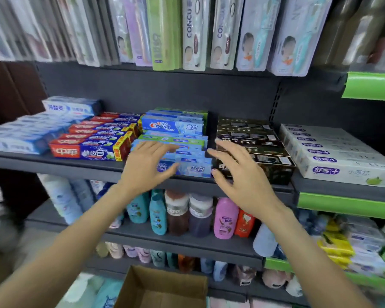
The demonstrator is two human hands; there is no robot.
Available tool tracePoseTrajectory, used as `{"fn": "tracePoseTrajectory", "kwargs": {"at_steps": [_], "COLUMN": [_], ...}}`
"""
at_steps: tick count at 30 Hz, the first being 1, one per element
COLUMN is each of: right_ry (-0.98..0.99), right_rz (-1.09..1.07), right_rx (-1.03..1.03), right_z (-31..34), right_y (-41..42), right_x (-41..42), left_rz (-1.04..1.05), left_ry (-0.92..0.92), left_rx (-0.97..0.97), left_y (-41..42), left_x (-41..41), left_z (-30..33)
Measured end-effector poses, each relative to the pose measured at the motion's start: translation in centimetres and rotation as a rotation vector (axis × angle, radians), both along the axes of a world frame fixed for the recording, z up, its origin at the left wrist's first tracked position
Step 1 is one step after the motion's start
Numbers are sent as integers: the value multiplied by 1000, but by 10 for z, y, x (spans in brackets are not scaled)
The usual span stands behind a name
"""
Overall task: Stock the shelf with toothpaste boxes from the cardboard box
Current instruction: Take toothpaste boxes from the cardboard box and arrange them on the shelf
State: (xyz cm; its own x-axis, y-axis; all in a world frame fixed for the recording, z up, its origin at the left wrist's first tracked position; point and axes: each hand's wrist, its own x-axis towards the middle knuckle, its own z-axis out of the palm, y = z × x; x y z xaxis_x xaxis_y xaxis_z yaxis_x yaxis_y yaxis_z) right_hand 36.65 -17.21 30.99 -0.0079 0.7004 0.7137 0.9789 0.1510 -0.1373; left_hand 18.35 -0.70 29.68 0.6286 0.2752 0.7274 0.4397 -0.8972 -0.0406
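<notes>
Two bare hands reach to the dark shelf (53, 160) at chest height. The left hand (146, 165) is open, fingers spread and a little curved, and it holds nothing; its fingertips lie over the front blue boxes (193, 167), but I cannot tell if they touch. The right hand (238, 172) is also open and empty, with the palm turned to the left, just beside the right end of the same boxes and in front of the black boxes (273, 167).

The blue boxes lie flat in a row that goes back on the shelf, with a Crest stack (173, 126) behind them. To the left are red boxes (89, 151), and further left pale blue ones, blurred. To the right of the black boxes stand white boxes (342, 172). Toothbrush packs (196, 34) hang above. Bottles (158, 216) stand on the shelf below. The cardboard box (165, 287) is open at the bottom edge of the view, under the arms; its visible part looks empty.
</notes>
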Motion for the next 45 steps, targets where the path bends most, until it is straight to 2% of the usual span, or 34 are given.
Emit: {"fn": "tracePoseTrajectory", "kwargs": {"at_steps": [3, 5, 8, 11, 13, 18, 20, 22, 25, 30, 32, 38, 45], "right_ry": [-23, -46, -87, -78, -78, -61, 71, 257, 313, 442, 452, 379, 350], "right_rz": [-17, -91, -324, -483, -483, -423, -358, -321, -441, -565, -544, -538, -519], "right_rx": [-61, -263, -493, -555, -590, -605, -582, -467, -362, -659, -699, -622, -577], "right_z": [-9, -17, -32, -40, -38, -30, -27, -20, -7, -1, -2, -7, -8], "right_y": [40, 70, 104, 119, 130, 148, 145, 141, 149, 177, 184, 190, 192], "right_x": [-40, -56, -62, -65, -73, -87, -87, -82, -63, -33, -27, -24, -19], "left_rz": [118, 166, 163, 117, 56, -10, 1, 13, 41, 74, 81, 83, 34], "left_ry": [261, 409, 527, 588, 621, 612, 604, 607, 594, 587, 584, 599, 572], "left_rx": [-97, -153, -178, -122, -107, -119, -123, -143, -191, -229, -227, -231, -140], "left_y": [41, 59, 78, 90, 102, 120, 117, 110, 105, 107, 105, 105, 115], "left_x": [-25, -30, -31, -31, -37, -48, -43, -35, -20, -15, -17, -16, -15], "left_z": [-5, -6, -8, -8, -8, -5, -5, -6, -6, -11, -13, -11, -12]}}
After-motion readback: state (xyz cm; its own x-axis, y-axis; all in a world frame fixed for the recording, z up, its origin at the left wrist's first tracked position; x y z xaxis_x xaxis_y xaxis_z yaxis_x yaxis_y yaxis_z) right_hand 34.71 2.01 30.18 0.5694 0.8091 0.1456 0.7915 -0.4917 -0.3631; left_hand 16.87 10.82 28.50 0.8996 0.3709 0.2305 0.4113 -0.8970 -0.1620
